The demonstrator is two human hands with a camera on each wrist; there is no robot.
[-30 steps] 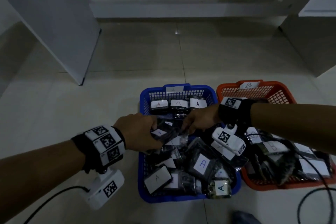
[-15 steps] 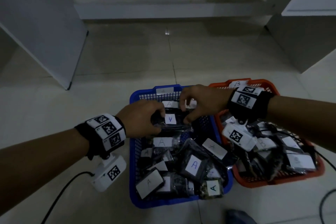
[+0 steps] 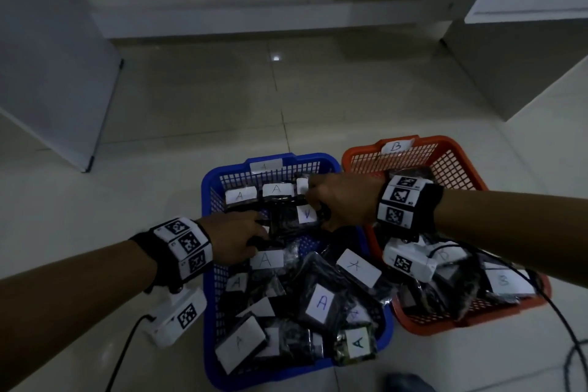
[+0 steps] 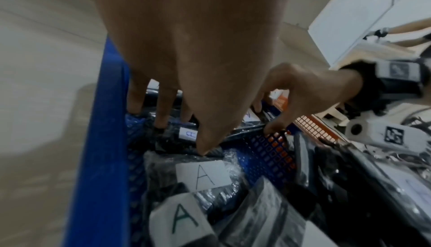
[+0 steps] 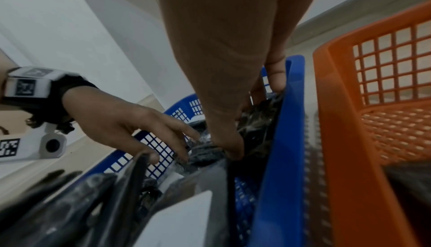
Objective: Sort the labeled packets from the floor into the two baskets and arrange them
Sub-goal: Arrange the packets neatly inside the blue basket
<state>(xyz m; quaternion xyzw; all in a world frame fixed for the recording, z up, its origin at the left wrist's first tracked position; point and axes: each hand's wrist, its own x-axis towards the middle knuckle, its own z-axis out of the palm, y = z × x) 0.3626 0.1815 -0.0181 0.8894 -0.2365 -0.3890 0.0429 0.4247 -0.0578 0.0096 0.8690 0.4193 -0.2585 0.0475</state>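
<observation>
Your right hand [image 3: 345,200] has its fingers [image 5: 276,74] curled down onto a dark plastic packet with a white "A" label [image 3: 294,216] at the far end of the blue plastic lattice basket [image 3: 210,277] — thumb at its near edge, fingertips at its far right corner against the basket wall, so the packet is pinched. Your left hand [image 3: 237,237] meets the same packet from the left with fingers [image 4: 161,110] fairly straight and spread, their tips resting on its wrap; whether the thumb truly grips cannot be told.

Just beyond the held packet, a row of labeled packets [image 3: 258,194] stands upright against the basket's far wall. Nearer you, loose "A" packets [image 3: 319,304] lie jumbled across the rest of the blue basket. Touching its right side sits the orange plastic lattice basket [image 3: 451,165], tagged "B" on its far rim, with its own dark packets [image 3: 506,282] piled at the near end. Both baskets rest on the pale tiled floor [image 3: 191,105].
</observation>
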